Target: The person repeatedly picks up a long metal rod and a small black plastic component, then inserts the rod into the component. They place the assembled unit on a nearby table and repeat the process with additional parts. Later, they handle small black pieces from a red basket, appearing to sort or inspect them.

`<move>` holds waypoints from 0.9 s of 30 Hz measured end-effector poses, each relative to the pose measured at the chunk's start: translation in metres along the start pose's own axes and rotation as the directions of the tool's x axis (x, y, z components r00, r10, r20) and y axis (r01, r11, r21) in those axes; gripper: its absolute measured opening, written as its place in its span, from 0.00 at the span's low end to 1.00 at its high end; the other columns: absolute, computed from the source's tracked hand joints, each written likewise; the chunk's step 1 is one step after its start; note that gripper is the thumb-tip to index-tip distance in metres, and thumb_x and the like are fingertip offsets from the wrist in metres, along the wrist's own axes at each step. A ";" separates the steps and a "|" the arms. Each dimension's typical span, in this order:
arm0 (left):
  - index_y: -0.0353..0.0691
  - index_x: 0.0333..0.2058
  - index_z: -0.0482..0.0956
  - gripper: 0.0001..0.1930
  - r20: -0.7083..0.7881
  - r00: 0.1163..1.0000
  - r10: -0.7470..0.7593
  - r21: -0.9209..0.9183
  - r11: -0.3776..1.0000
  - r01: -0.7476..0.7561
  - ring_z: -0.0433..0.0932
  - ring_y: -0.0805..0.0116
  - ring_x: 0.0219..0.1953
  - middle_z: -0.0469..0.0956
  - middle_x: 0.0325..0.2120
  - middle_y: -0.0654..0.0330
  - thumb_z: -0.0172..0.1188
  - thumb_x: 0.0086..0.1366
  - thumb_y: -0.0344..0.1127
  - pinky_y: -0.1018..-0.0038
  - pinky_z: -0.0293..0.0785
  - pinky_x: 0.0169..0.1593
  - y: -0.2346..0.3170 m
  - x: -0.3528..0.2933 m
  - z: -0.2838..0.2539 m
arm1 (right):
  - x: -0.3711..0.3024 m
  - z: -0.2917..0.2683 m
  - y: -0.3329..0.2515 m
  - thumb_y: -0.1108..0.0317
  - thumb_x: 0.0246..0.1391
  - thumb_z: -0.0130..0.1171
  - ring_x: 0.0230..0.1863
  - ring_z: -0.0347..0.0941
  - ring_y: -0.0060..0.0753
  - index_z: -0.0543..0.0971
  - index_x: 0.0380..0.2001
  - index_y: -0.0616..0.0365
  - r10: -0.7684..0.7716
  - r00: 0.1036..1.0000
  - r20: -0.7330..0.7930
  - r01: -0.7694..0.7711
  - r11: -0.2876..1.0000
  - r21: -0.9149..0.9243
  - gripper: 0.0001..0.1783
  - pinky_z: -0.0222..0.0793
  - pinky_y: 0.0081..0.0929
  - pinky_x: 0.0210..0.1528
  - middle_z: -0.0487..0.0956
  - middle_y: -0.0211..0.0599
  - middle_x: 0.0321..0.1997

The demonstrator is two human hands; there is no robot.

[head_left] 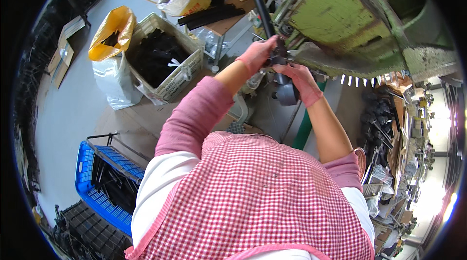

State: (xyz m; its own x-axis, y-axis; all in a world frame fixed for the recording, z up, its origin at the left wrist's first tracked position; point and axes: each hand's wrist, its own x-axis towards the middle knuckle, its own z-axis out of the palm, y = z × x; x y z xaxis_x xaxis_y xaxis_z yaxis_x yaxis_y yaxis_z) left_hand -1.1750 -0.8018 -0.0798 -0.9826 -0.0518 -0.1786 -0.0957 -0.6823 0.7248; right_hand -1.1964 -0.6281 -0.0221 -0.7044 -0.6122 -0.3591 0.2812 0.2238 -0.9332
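Note:
A long black bar (pixel 263 13) slants up and away from me beside the green machine. Its near end carries a thick, rounded dark grey part (pixel 287 94) that looks like a wheel. My left hand (pixel 259 54), in a thin pink glove, is closed round the bar's middle. Lower down, my right hand (pixel 300 81), gloved the same way, grips the bar just above the rounded end, with its thumb side toward the left hand. Fingers on the far side of the bar are hidden. The machine's worn metal edge lies right beside both hands.
The green machine (pixel 335 21) fills the upper right. At left stand a white crate (pixel 187 72) of black parts, a yellow and white bag (pixel 114 72), and a blue crate (pixel 85 182). A wooden-topped table (pixel 224 24) is ahead. Cluttered parts (pixel 382 119) lie at right.

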 end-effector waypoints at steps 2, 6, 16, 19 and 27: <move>0.43 0.32 0.82 0.20 0.098 0.992 0.082 0.135 0.986 -0.094 0.76 0.73 0.26 0.78 0.25 0.65 0.55 0.71 0.53 0.74 0.72 0.30 0.003 0.008 -0.002 | -0.001 0.001 0.002 0.61 0.50 0.70 0.37 0.74 0.21 0.81 0.47 0.57 -0.051 0.998 -0.019 0.052 0.998 0.025 0.21 0.74 0.25 0.39 0.79 0.24 0.39; 0.48 0.32 0.82 0.17 0.063 0.993 -0.101 0.146 0.985 0.091 0.72 0.73 0.22 0.78 0.24 0.67 0.54 0.70 0.53 0.76 0.64 0.23 0.011 0.008 -0.010 | 0.000 -0.008 0.007 0.60 0.51 0.69 0.40 0.79 0.25 0.79 0.49 0.60 -0.075 0.997 0.010 0.074 0.993 0.090 0.24 0.77 0.27 0.42 0.81 0.31 0.40; 0.49 0.52 0.74 0.20 0.175 0.921 -0.347 -0.174 0.910 0.376 0.72 0.65 0.51 0.77 0.47 0.63 0.37 0.76 0.50 0.71 0.60 0.61 0.011 0.025 -0.012 | 0.019 -0.024 0.017 0.60 0.55 0.66 0.29 0.81 0.39 0.77 0.43 0.64 0.302 0.923 0.237 -0.378 0.820 0.430 0.19 0.82 0.34 0.32 0.82 0.43 0.34; 0.44 0.45 0.79 0.15 0.071 0.961 -0.268 -0.114 0.955 0.275 0.78 0.70 0.41 0.81 0.39 0.64 0.48 0.74 0.45 0.73 0.72 0.50 -0.001 0.033 -0.016 | 0.015 -0.022 0.012 0.60 0.54 0.67 0.29 0.81 0.38 0.77 0.41 0.63 0.315 0.927 0.204 -0.371 0.854 0.365 0.19 0.81 0.34 0.32 0.82 0.42 0.34; 0.44 0.34 0.83 0.11 0.086 0.996 -0.018 -0.041 0.999 0.022 0.80 0.70 0.32 0.81 0.31 0.64 0.63 0.62 0.45 0.70 0.77 0.39 -0.007 0.025 -0.009 | -0.002 0.000 -0.009 0.57 0.51 0.70 0.28 0.72 0.17 0.81 0.47 0.56 0.099 0.994 -0.044 -0.104 0.988 -0.116 0.22 0.69 0.19 0.33 0.78 0.20 0.31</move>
State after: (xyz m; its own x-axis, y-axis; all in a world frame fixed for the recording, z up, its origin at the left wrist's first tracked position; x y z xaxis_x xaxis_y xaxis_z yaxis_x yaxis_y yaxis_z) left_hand -1.1970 -0.8045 -0.0955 -0.9907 0.0233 -0.1338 -0.1104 -0.7125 0.6929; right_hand -1.1972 -0.6290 -0.0127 -0.7008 -0.5533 -0.4503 0.2755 0.3723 -0.8863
